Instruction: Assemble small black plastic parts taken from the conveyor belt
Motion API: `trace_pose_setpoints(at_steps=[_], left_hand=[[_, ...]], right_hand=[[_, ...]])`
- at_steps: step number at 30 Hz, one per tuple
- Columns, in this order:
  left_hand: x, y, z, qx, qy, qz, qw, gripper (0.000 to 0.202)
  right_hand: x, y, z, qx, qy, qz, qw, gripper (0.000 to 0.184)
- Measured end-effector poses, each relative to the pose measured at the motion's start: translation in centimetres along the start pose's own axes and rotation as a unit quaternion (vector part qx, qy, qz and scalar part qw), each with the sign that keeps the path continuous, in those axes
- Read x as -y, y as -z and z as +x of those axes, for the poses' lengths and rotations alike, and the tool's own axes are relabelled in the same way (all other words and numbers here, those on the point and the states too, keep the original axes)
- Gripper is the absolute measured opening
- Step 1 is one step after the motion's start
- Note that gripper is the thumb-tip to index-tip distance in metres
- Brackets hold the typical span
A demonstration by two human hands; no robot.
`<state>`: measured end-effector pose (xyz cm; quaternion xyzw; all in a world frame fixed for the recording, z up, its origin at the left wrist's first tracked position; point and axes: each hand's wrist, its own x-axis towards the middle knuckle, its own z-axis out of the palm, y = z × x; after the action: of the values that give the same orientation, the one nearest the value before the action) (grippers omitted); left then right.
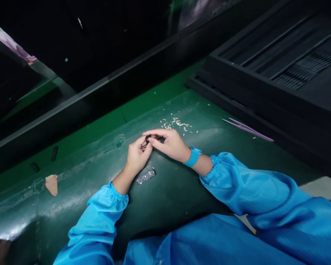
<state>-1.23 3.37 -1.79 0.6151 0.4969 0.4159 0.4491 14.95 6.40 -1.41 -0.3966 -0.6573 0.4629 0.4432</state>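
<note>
Just beyond the circuit board (146,176), the left hand (136,155) and right hand (173,144) pinch a small black-and-yellow part (147,138) between their fingertips, which cover much of it. Farther beyond the board lie scattered pale bits (177,124). Well to the board's right are pointed tweezers (251,131) and a black ribbed case (255,88), perhaps a tray, cut off at the view's edge, its inside too dark to make out.

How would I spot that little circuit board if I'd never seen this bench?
On the green work surface, find the person's left hand. Just below it in the picture lies the small, dark, oblong circuit board. Unlike the held black part, it lies on the surface, dotted with pale components.
</note>
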Motion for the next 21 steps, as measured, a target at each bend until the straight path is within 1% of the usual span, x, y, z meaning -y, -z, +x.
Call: trace_pose_setpoints(at_steps=[4,8,15,21], left_hand=[[-0.21,0.0,-0.01,0.0,0.004,0.009,1.0,0.028],[-0.36,0.02,-0.01,-0.005,0.009,0.022,1.0,0.028],[-0.26,0.02,-0.03,-0.001,0.003,0.044,0.999,0.027],[0.11,0.17,-0.14,0.007,-0.003,0.075,0.997,0.025]], right_hand=[[-0.09,-0.07,0.08,0.0,-0.003,0.017,1.0,0.026],[-0.09,-0.02,0.18,0.009,-0.02,0.04,0.999,0.023],[-0.08,0.18,0.05,0.037,-0.043,0.075,0.996,0.028],[-0.37,0.1,0.24,0.024,-0.011,0.053,0.998,0.022]])
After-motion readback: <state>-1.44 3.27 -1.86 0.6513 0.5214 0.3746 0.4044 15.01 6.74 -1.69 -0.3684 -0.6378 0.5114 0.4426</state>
